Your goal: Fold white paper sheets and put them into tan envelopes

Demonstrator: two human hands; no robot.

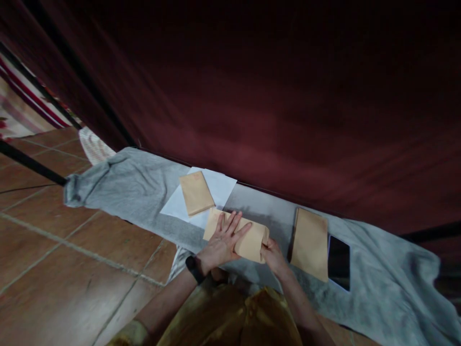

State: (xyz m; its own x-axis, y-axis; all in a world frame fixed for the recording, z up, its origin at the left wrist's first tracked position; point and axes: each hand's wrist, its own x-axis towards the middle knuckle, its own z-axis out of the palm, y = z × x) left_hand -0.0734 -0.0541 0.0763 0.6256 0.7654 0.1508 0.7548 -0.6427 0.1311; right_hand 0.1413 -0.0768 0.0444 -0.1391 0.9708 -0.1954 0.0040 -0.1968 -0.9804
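Head view: soft grey cloth (144,178) could ruck under pressure, letting the tan paper piece (248,242) slide; uneven pull at its bulging right end could crease or tear it. Paper lies centre, between brown packet (197,193) and brown envelope (309,245). Left hand (224,241): flat on paper, fingers spread. Right hand (274,257): fingers curled, apparently pinching that end; fingertips partly hidden.
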